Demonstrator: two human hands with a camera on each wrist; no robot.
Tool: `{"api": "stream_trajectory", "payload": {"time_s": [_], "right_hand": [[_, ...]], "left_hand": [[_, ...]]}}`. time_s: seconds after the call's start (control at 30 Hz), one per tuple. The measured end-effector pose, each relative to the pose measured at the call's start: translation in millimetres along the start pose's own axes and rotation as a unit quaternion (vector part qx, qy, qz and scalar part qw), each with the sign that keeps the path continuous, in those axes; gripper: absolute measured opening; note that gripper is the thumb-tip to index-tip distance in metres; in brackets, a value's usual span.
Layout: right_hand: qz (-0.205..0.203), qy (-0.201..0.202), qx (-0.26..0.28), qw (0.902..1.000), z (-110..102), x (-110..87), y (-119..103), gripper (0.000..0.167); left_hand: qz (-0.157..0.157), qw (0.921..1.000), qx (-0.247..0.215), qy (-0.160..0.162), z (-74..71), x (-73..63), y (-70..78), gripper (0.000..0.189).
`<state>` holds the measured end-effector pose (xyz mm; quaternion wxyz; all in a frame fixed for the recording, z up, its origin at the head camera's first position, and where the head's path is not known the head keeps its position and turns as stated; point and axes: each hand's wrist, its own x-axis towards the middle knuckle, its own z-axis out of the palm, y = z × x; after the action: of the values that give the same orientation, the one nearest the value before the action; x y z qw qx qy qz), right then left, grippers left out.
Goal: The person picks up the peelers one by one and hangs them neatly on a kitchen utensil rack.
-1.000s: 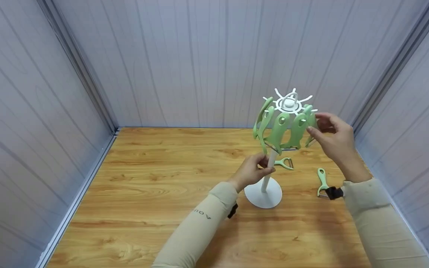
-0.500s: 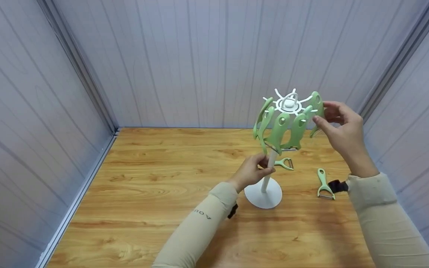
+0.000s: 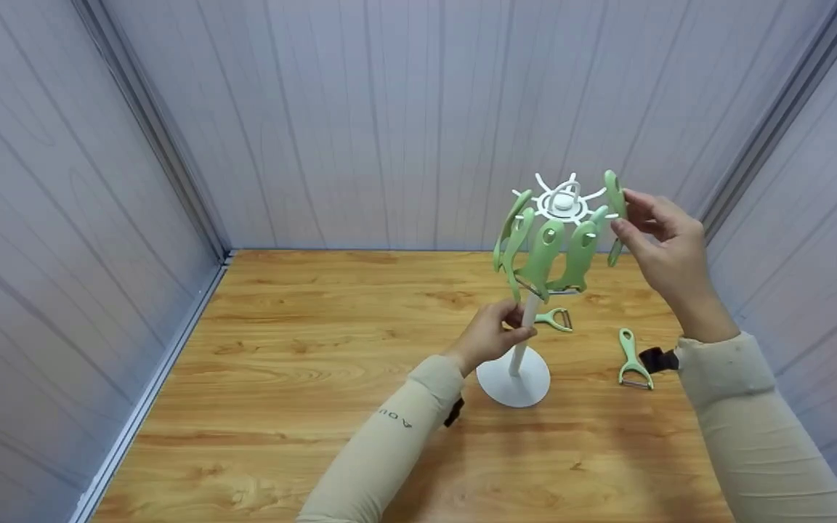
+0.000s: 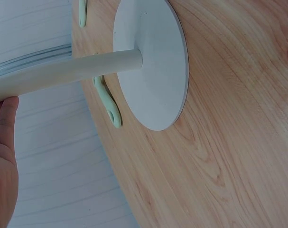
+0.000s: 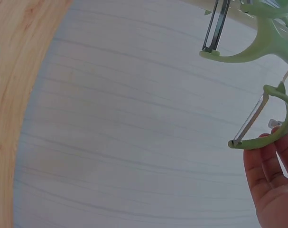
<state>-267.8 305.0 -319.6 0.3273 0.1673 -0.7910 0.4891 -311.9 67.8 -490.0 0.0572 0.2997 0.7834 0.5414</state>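
A white rack (image 3: pixel 562 205) with hooks radiating from its top stands on a round base (image 3: pixel 511 385). Several green peelers (image 3: pixel 543 254) hang from its near and left hooks. My left hand (image 3: pixel 492 330) grips the rack's pole (image 4: pixel 87 69) partway up, below the hanging peelers. On the right, my right hand (image 3: pixel 662 232) pinches another green peeler (image 3: pixel 615 196) between thumb and fingers, its handle end up, close beside the tips of the right-hand hooks. In the right wrist view, the held peeler's metal blade (image 5: pixel 250 118) points down and left, with my fingers (image 5: pixel 267 164) along its green frame.
Two more peelers lie on the wooden table (image 3: pixel 331 349): one peeler (image 3: pixel 556 319) behind the pole, another peeler (image 3: pixel 633 359) to the right of the base, near the right wrist strap. Panelled walls (image 3: pixel 404 123) enclose the back and both sides.
My right hand has drawn the peeler up and right, away from the right-hand hook, and turned it more edge-on. The left hand and rack hold still.
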Motion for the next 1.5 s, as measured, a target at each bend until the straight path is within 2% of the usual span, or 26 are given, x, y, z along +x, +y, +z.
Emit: {"api": "stream_trajectory", "payload": {"time_s": [0.27,0.5,0.83,1.1,1.5], "right_hand": [[-0.024,-0.048,0.015,0.9984,6,-2.5,7,0.035],[-0.034,-0.084,0.033,0.9953,9,-9.3,16,0.034],[-0.046,-0.063,0.092,0.9926,14,-20.2,19,0.037],[-0.053,-0.049,0.127,0.9892,17,-27.9,15,0.038],[-0.049,-0.035,0.088,0.9943,14,-32.9,17,0.04]], "left_hand": [[0.003,0.9999,0.01,0.006,0.5,1.0,0.1,0.016],[0.022,0.9997,0.011,0.002,0.0,0.9,-2.6,0.014],[0.013,0.9999,0.003,0.0,-0.2,3.0,-2.7,0.013],[0.02,0.9998,0.008,0.001,-1.3,2.8,-0.5,0.015],[0.025,0.9997,0.002,0.002,-0.8,3.0,-2.6,0.017]]}}
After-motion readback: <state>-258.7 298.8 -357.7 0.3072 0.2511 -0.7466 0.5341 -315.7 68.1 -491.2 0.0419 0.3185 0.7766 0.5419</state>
